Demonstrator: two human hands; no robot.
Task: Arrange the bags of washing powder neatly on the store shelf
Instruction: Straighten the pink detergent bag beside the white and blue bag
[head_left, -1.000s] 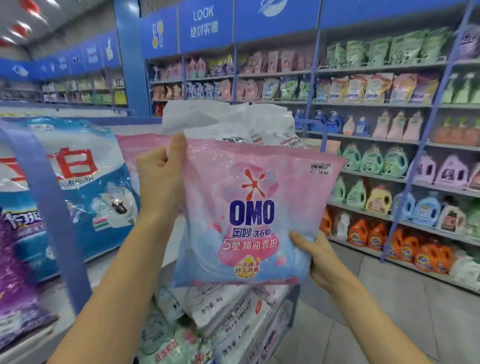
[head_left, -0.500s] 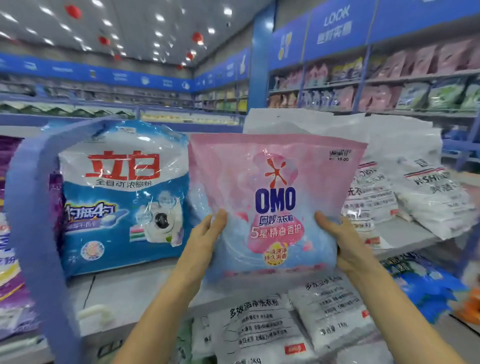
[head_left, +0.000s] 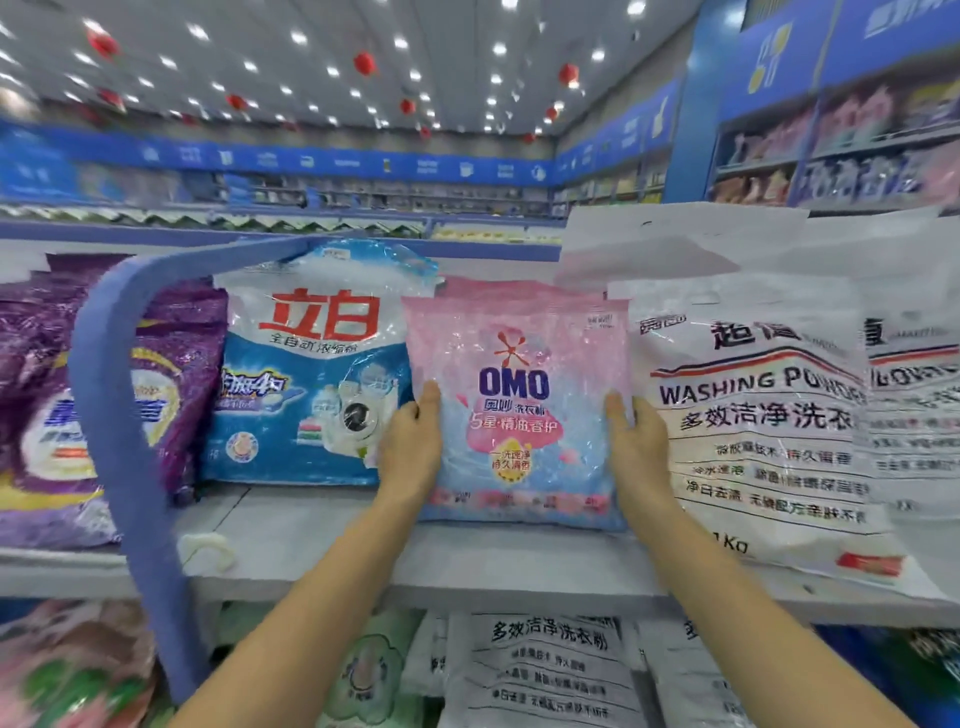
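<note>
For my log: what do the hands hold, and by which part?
The OMO bag: left hand grips its left edge, right hand its right edge.

Grey shelf board (head_left: 322, 540) in front of me, carrying from left to right a purple bag (head_left: 36, 395), a blue-and-white bag (head_left: 317, 374), the pink OMO bag (head_left: 519, 405) and a white WASHING POWDER bag (head_left: 753, 415), each just beside the next. My left hand (head_left: 410, 447) and right hand (head_left: 636, 447) grip the pink OMO bag by its sides as it stands upright. A small white piece (head_left: 205, 551) lies near the front edge.
</note>
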